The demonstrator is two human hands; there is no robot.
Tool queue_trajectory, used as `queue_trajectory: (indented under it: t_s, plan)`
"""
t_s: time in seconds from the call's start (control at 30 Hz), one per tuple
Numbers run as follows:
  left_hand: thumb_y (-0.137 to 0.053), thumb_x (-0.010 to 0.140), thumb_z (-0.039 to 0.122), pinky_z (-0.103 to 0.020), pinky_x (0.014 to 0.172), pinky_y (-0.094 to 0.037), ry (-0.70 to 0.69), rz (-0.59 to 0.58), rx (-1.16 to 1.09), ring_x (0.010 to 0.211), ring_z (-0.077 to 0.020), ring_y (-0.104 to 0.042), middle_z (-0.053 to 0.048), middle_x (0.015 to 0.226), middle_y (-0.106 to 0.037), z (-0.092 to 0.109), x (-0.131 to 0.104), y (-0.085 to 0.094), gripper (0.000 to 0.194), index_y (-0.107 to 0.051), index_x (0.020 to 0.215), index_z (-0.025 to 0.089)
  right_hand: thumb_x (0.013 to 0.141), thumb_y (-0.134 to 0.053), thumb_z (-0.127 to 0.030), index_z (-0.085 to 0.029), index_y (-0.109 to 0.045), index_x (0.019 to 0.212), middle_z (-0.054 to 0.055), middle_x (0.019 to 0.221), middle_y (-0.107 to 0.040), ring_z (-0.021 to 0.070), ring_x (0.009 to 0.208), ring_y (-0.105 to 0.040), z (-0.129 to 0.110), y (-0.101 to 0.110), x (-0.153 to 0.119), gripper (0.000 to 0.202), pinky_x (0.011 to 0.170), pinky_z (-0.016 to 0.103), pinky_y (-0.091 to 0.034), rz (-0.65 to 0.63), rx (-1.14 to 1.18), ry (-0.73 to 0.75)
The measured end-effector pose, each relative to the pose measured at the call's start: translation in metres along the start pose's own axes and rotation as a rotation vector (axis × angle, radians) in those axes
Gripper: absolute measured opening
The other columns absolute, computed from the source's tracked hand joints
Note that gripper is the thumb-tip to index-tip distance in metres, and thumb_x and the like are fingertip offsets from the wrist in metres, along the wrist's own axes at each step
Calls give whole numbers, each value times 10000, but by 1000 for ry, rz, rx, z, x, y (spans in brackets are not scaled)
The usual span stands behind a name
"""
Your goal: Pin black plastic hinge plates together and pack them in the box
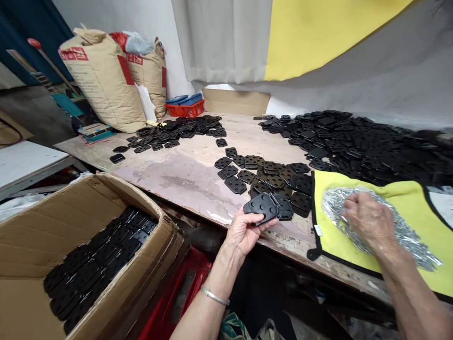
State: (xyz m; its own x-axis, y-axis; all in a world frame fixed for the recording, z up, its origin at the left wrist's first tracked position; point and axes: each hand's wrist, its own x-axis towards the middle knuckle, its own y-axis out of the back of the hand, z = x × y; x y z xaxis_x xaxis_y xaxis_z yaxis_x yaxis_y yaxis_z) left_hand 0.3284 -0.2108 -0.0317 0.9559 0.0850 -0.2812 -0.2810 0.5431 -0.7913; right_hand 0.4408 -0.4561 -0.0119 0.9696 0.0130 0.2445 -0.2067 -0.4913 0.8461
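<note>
Black dimpled plate (261,208), tilted, in the left hand (246,231) over the front edge of the bench. Left fingers closed on it: thumb laid across the upper face, the others curled beneath. A darker piece shows just past the plate's far edge; from where I stand I can't tell whether it is joined to it or lies behind.

Right hand (370,219) well off to the right of that grip, fingers bent downward into a heap of silvery metal pins (406,231). Blurred there; fingertips hidden, so can't tell whether they pinch any pins or only touch them. Pins lie around and beneath those fingers, on a yellow cloth (406,190) with dark edging.

Just beyond the left fingers, a loose scatter of like plates (271,181), some overlapping. Beyond the right fingers, a much larger dark pile (368,141) running back toward the wall. Far ahead and left of the left fingers, a smaller pile (191,127), near a red basket (186,110). Nearer, left of the left wrist, an open cardboard box (170,250) with more plates packed in rows.
</note>
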Motion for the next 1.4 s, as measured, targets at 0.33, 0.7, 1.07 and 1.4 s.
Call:
queue_trajectory:
  t_s: [0.33,0.7,1.07,1.4]
  plan:
    - [-468,845,465,-472,815,-520,345,-111,-314,1010,-396,-647,-215,1035,-687,-28,-26,-16,464,-625,1006,59,631,-555,-314,-207,-592,636,16,490,-562,179,483,-502,50,13,-19,113,507,297,-357,-156,178,-197]
    - [-566,590,122,-507,884,-464,194,-204,-102,961,-317,-673,-106,1039,-682,-51,-24,-33,540,-497,1117,213,542,-789,-494,-170,-590,704,-3,521,-569,102,436,-494,20,15,-29,413,397,213,-364,-287,860,-245]
    - [-565,667,106,-278,639,-528,180,-65,2,732,-198,-687,-104,848,-692,-59,-16,-21,279,-542,945,126,601,-638,-244,-170,-641,632,-5,546,-597,106,459,-516,21,-2,-33,80,458,223,-396,-316,530,-158]
    - [-632,663,185,-205,358,-428,279,-186,268,485,-173,-621,-117,725,-693,-54,-28,-27,251,-550,891,122,647,-681,-312,-169,-622,717,24,614,-638,133,516,-579,12,19,-47,170,501,236,-466,-229,624,-172]
